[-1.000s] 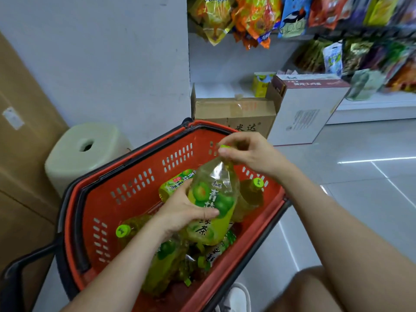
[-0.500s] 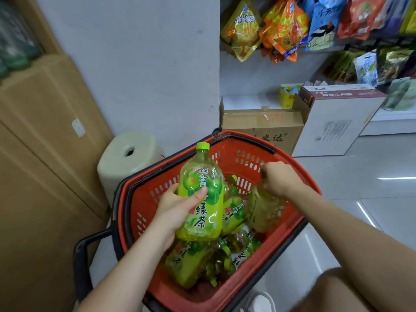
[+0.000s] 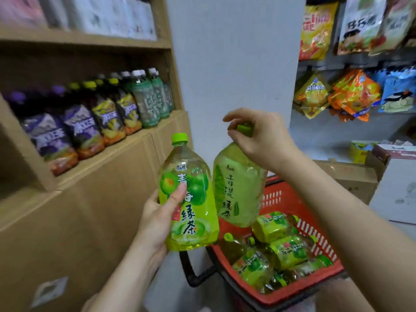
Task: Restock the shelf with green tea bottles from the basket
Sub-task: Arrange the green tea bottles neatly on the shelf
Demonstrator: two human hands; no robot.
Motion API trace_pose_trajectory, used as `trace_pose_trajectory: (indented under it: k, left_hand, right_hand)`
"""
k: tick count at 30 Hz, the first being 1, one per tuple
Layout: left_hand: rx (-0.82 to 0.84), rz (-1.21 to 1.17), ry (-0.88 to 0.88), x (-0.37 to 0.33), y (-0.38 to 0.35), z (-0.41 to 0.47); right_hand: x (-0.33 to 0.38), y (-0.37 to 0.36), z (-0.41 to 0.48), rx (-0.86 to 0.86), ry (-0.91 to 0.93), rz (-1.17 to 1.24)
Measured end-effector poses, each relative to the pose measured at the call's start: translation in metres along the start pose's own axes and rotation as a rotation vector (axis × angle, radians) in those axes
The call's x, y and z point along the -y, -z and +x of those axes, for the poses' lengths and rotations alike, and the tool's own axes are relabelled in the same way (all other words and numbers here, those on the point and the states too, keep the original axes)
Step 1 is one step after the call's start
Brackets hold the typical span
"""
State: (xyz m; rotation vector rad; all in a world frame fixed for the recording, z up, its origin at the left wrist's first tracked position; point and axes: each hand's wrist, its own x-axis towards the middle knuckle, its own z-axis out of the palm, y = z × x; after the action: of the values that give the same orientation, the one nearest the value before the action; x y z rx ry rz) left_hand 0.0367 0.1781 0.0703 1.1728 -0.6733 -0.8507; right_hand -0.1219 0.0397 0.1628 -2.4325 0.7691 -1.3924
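Green tea bottles (image 3: 189, 199) in each hand's clamped grip, btwn wooden shelf (image 3: 94, 154) w/ drinks & red basket (image 3: 292, 199).

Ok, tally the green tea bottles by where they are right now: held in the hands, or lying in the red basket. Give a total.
Held in the left hand: 1, the plum green tea bottle
Held by the cap in the right hand: 1, the plain green tea bottle
Lying in the red basket: at least 5 visible; the pile hides any more
Total: at least 7
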Motion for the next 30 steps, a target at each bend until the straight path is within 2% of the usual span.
trace_pose_trajectory:
  k: [7, 13, 17, 22, 26, 30]
  left_hand:
    - [-0.352, 0.095, -0.36, -0.105, 0.082, -0.083]
    - [-0.748, 0.324, -0.551, -0.165, 0.152, -0.162]
    - [-1.1, 0.453, -0.572, -0.184, 0.198, -0.206]
    - [-1.383, 0.461, -0.525, -0.195, 0.272, -0.25]
    - [-1.479, 0.436, -0.489, -0.197, 0.322, -0.27]
    - [-1.428, 0.469, -0.376, -0.19, 0.363, -0.282]
  right_hand:
    - [0.133, -0.037, 0.029, -0.056, 0.282, 0.298]
    - [0.241, -0.085, 0.038, -0.049, 0.364, 0.629]
    - [0.309, -0.126, 0.032, 0.013, 0.402, 0.787]
    - [0.385, -0.17, 0.015, 0.167, 0.486, 0.891]
    - [0.431, -0.207, -0.004, 0.233, 0.502, 0.964]
    - [0.467, -0.242, -0.028, 0.244, 0.522, 0.994]
